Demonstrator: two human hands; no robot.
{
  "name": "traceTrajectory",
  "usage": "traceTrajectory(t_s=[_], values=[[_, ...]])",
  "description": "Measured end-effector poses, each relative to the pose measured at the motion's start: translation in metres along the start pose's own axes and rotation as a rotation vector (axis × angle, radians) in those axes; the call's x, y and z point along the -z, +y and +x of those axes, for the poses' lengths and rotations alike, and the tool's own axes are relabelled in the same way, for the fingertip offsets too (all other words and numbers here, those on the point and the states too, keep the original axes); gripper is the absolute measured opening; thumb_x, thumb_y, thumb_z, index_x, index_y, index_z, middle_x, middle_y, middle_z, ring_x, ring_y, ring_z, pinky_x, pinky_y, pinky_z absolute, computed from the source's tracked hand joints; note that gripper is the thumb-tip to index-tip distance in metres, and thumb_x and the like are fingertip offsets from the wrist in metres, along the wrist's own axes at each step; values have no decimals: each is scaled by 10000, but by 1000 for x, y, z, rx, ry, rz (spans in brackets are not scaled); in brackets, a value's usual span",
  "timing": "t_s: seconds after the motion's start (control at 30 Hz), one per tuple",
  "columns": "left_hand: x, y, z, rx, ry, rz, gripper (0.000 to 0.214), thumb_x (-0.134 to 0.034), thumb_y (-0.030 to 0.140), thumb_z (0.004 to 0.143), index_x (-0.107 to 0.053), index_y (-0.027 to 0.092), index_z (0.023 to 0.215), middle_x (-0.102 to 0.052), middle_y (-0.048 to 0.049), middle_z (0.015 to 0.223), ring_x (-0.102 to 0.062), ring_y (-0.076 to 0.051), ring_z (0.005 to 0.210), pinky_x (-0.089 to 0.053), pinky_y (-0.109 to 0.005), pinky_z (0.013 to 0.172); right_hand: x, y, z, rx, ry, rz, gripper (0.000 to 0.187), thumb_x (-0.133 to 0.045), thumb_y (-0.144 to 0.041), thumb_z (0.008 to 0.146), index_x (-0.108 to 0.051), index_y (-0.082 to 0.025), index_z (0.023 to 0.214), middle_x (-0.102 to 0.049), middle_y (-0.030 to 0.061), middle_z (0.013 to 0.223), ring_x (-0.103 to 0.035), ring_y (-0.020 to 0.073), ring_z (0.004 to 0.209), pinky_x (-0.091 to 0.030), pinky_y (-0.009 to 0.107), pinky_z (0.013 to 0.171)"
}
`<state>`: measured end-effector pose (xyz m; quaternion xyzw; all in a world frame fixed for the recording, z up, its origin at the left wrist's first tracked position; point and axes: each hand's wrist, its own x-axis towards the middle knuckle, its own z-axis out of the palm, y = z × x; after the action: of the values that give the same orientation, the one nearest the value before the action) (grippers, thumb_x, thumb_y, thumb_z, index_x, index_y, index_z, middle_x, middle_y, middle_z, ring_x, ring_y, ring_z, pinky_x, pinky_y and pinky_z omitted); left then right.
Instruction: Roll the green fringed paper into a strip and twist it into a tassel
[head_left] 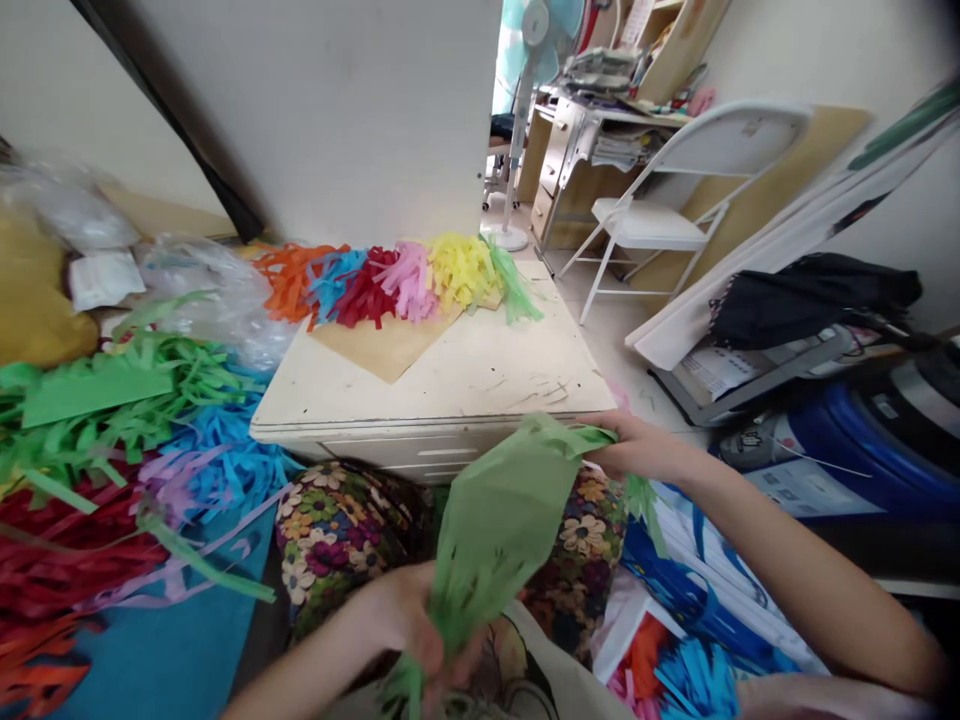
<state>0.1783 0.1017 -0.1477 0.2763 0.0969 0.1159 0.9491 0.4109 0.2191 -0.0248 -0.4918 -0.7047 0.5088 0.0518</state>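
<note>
A light green sheet of thin paper [502,510] stretches over my lap, between my hands. My left hand [420,620] is closed around its gathered lower end, where cut strips bunch out below the fingers; motion blurs this part. My right hand [630,445] grips the upper right corner, and some green fringe [645,505] hangs beneath it. Beyond my knees, on the cream table [487,370], a row of fringed paper tassels lies: orange [292,280], blue [335,278], dark red [367,290], pink [409,280], yellow [461,270] and green [514,285].
Heaps of fringed green [180,390], blue [225,460] and red paper [75,550] lie at my left, near clear plastic bags [210,290]. Brown paper [386,350] lies under the tassels. A folding chair [667,190] and a fan [525,110] stand beyond. A blue patterned bag [697,570] sits right.
</note>
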Motion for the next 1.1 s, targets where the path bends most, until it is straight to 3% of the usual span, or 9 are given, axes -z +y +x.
traceTrajectory(t_s=[0.17, 0.23, 0.4, 0.53, 0.7, 0.8, 0.97, 1.1], values=[[-14, 64, -50, 95, 616, 234, 488, -719, 244, 429, -498, 146, 853, -516, 50, 462, -445, -67, 347, -348, -154, 326, 17, 6, 8, -64, 98, -48, 195, -536, -333, 608, -532, -142, 651, -439, -57, 432, -414, 57, 380, -332, 172, 375], [-21, 98, -64, 155, 725, 417, 425, -705, 258, 462, -498, 143, 816, -517, 52, 486, -447, -56, 370, -348, -142, 342, 23, 10, 15, -82, 110, -69, 217, -541, -357, 600, -500, -145, 584, -412, -62, 399, -400, 55, 363, -321, 175, 370], [-14, 172, -78, 257, 768, 815, 241, -654, 308, 558, -521, 123, 637, -486, 41, 505, -417, -35, 406, -333, -135, 385, 32, 16, 42, -88, 41, -44, 238, -537, -347, 599, -435, -152, 507, -382, -65, 383, -366, 42, 346, -329, 178, 374], [12, 204, -74, 320, 818, 930, 276, -651, 343, 542, -491, 119, 526, -433, 35, 433, -334, -30, 354, -249, -147, 336, 43, 21, 62, -98, -48, -96, 202, -520, -295, 601, -430, -148, 495, -426, -49, 425, -380, 38, 369, -345, 174, 390], [40, 225, -66, 510, 815, 955, 310, -643, 371, 525, -475, 117, 467, -373, 29, 374, -295, -37, 337, -199, -154, 319, 71, 32, 71, -134, -104, -166, 74, -531, -194, 542, -490, -133, 556, -511, -22, 485, -435, 59, 394, -359, 179, 389], [49, 235, -64, 567, 793, 972, 300, -637, 364, 527, -480, 114, 475, -388, 25, 388, -301, -35, 334, -200, -153, 324, 91, 41, 70, -145, -114, -172, 175, -564, -199, 523, -538, -128, 681, -534, -22, 527, -460, 71, 429, -377, 180, 411], [54, 246, -59, 595, 779, 1006, 282, -616, 349, 553, -469, 123, 469, -385, 30, 379, -302, -38, 324, -206, -157, 330, 116, 58, 65, -96, -96, -179, 306, -565, -233, 565, -557, -120, 850, -592, 19, 733, -532, 105, 602, -429, 192, 542], [52, 250, -54, 637, 811, 1088, 280, -607, 367, 554, -473, 128, 500, -434, 18, 420, -344, -51, 348, -252, -162, 355, 133, 72, 58, -82, -42, -172, 343, -578, -231, 568, -567, -120, 893, -604, 29, 751, -550, 125, 633, -438, 208, 573]])
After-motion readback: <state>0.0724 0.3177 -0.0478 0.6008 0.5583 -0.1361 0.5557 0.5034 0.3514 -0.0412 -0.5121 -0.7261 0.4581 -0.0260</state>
